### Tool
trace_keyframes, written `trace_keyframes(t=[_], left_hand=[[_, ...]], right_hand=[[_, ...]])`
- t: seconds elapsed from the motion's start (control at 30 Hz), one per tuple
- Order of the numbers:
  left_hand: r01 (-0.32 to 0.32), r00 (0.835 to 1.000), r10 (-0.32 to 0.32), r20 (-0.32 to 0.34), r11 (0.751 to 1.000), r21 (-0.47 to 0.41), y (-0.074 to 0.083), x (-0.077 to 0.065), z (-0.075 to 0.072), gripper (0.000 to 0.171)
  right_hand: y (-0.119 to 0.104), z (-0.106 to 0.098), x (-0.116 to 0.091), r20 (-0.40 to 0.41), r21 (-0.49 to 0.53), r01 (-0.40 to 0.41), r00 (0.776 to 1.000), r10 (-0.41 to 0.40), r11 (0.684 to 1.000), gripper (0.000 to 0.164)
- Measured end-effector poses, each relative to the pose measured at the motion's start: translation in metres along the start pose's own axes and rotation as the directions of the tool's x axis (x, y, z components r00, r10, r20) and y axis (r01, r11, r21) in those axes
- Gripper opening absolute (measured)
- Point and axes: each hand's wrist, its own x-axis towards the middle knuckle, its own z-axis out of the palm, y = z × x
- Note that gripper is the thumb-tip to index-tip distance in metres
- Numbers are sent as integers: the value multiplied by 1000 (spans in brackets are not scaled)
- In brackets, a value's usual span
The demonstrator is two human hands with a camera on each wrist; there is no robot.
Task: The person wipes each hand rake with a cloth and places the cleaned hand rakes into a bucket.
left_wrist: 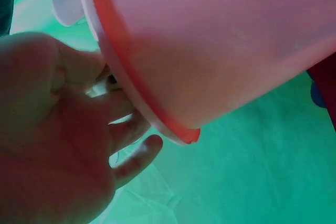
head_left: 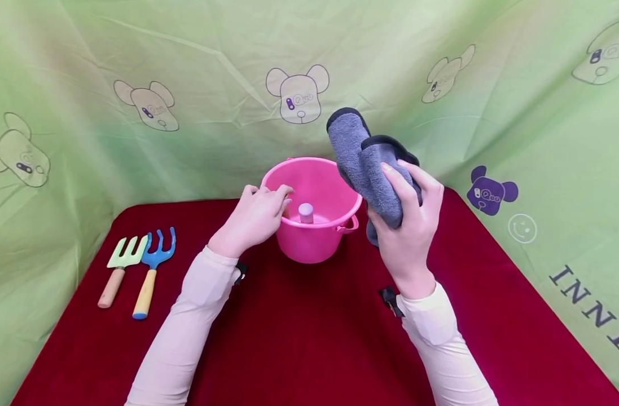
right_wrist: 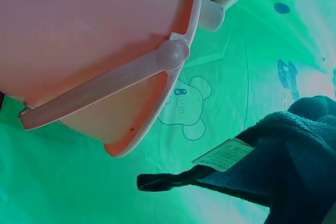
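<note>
We see a pink bucket (head_left: 309,245) standing upright on the red-covered table (head_left: 309,338), the pale end of a stick-like object (head_left: 306,213) showing inside it, close to the rim nearest the person. At the bucket's left rim we find the left hand (head_left: 255,217), its fingers reaching over the edge and their tips hidden; we cannot tell whether they close on anything. Above and to the right of the bucket, the right hand (head_left: 412,234) grips a folded grey cloth (head_left: 362,160) with dark edging, apart from the rim; in the right wrist view we make out a white label (right_wrist: 224,155) on it. Well to the left of the bucket, we note a green fork (head_left: 123,261) and a blue fork (head_left: 150,276) lying side by side, handles toward the person. Behind the bucket we see a green curtain (head_left: 228,113) printed with bear figures.
</note>
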Motion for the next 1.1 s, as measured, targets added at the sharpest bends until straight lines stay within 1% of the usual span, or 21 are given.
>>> trace_keyframes(t=[0.07,0.13,0.3,0.4,0.6,0.8,0.93,1.1], left_hand=[[10,999,-9,35,1000,-9,-1,-1,2,34],[14,998,-12,55,1000,-21,-1,-1,2,35],[38,997,-36,64,998,-42,0,0,2,36],[56,997,-54,51,998,-39,1,0,2,37],[81,997,-81,2,996,-45,0,0,3,42],[88,996,-90,-14,994,-65,0,0,2,44],[91,995,-93,-31,994,-63,0,-1,3,42],[95,992,-101,-75,993,-76,0,-3,4,38]], right_hand=[[0,0,0,2,1,1,1000,-1,1000,35],[0,1,0,3,3,1,1000,-1,1000,35],[2,1,-1,11,-4,2,1000,-2,1000,35],[3,1,-2,16,-13,4,1000,-4,1000,35],[5,0,-4,24,-14,4,1000,-4,1000,36],[5,0,-4,34,-9,4,999,-4,1000,37],[5,0,-4,33,-10,3,999,-3,1000,37],[4,0,-4,41,-9,6,999,-5,1000,37]])
